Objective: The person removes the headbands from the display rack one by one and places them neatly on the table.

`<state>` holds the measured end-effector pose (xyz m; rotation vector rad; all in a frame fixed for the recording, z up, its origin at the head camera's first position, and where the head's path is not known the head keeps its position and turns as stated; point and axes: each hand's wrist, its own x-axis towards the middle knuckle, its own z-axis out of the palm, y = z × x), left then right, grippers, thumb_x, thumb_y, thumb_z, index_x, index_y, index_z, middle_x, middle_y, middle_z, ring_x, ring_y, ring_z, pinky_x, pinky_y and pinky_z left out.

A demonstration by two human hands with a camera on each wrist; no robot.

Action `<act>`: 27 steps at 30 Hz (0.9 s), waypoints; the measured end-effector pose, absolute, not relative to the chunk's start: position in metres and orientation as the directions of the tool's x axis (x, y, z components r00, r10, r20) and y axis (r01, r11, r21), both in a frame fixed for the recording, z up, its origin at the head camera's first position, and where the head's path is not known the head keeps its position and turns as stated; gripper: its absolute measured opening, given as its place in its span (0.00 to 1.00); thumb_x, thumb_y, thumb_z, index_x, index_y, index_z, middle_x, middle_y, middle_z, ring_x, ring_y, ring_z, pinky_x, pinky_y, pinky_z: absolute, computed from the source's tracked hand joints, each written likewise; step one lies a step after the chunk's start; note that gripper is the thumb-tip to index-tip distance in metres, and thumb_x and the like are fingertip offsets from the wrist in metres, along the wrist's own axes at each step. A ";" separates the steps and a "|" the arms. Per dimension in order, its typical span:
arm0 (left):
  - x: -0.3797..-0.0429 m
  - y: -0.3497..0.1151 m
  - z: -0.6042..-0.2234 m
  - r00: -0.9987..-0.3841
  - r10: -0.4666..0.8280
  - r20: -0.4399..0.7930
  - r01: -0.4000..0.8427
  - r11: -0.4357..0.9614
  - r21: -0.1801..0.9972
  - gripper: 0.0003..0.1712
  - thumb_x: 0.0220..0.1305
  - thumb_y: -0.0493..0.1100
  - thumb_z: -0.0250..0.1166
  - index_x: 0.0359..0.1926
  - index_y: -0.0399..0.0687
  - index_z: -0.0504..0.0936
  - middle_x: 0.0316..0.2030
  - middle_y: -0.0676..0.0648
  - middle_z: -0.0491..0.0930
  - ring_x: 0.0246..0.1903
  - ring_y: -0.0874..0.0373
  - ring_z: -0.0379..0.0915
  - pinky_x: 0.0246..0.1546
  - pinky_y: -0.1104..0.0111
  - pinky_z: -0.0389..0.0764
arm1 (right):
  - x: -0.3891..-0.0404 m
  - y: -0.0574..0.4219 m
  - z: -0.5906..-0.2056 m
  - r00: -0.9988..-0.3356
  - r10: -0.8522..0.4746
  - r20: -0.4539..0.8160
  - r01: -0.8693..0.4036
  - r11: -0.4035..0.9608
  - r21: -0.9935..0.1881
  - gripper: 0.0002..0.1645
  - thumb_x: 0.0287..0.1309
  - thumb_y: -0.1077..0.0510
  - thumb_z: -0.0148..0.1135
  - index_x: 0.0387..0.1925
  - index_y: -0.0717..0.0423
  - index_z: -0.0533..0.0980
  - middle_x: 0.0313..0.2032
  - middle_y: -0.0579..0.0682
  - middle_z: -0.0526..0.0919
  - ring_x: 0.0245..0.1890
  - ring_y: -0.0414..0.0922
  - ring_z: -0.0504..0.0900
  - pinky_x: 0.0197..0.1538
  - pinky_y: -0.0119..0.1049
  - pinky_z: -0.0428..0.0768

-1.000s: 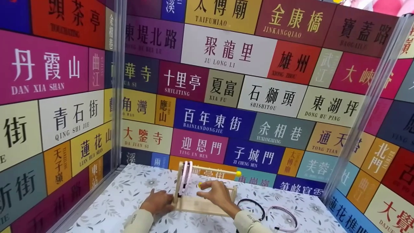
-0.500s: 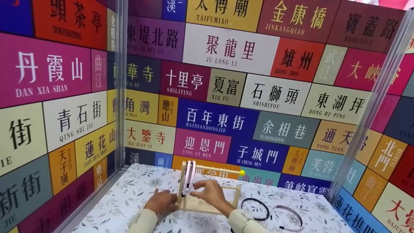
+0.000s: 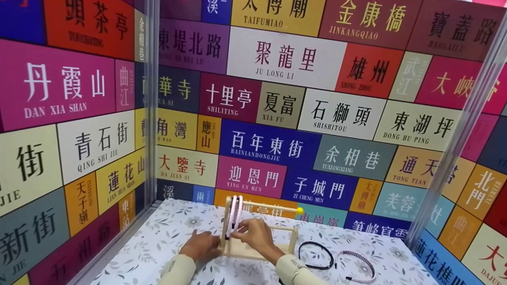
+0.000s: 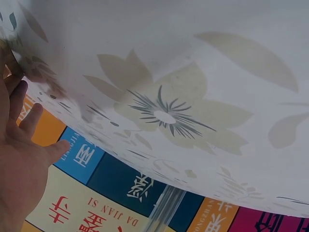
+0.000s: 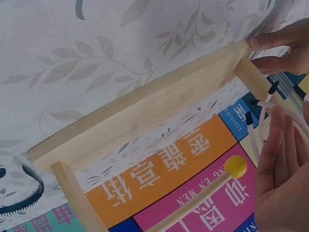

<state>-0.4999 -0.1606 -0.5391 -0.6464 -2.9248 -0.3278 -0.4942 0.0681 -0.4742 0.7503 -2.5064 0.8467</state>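
Note:
Several headbands, including a pale pink headband [image 3: 239,208], hang from the upper rod of a wooden stand [image 3: 247,250], close to its left upright. The right hand [image 3: 255,236] is at the lower ends of the bands. Its fingertips pinch a pink band near its black tip; the thumb's contact is partly hidden in the right wrist view. The left hand [image 3: 201,246] holds the left end of the stand's base. Its thumb [image 5: 265,41] lies on the base corner, beside the upright.
On the flower-print tablecloth [image 3: 166,233] to the right lie a black headband [image 3: 316,242] and a pink ridged headband [image 3: 358,255]. The rod ends in a yellow ball [image 3: 300,210] on the right. Colourful sign-covered panels [image 3: 269,134] stand behind the table.
The right hand has moved left, from near the stand's middle to the lower ends of the hanging headbands. The left hand stays at the stand's left end. The head view has shifted slightly.

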 end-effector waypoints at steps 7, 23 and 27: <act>-0.505 -0.161 -0.541 -0.911 0.389 0.134 0.410 0.888 0.209 0.14 0.67 0.56 0.68 0.47 0.57 0.87 0.44 0.53 0.88 0.53 0.46 0.79 0.67 0.25 0.59 | -0.494 0.067 -0.475 -0.770 -0.338 0.541 -0.601 0.670 -0.436 0.10 0.50 0.44 0.81 0.29 0.42 0.89 0.25 0.38 0.89 0.16 0.25 0.78 0.23 0.27 0.79; -0.504 -0.163 -0.540 -0.910 0.391 0.141 0.413 0.886 0.211 0.11 0.66 0.55 0.70 0.43 0.56 0.86 0.40 0.53 0.87 0.50 0.47 0.79 0.66 0.26 0.61 | -0.496 0.080 -0.476 -0.714 -0.235 0.659 -0.569 0.743 -0.351 0.03 0.48 0.52 0.79 0.25 0.40 0.89 0.23 0.33 0.88 0.24 0.31 0.83 0.26 0.31 0.81; -0.505 -0.162 -0.541 -0.910 0.390 0.138 0.412 0.888 0.203 0.10 0.67 0.55 0.70 0.40 0.56 0.85 0.36 0.54 0.84 0.47 0.48 0.79 0.67 0.27 0.62 | -0.496 0.084 -0.476 -0.713 -0.214 0.667 -0.546 0.766 -0.338 0.04 0.46 0.50 0.79 0.25 0.38 0.89 0.22 0.32 0.87 0.24 0.31 0.83 0.25 0.32 0.80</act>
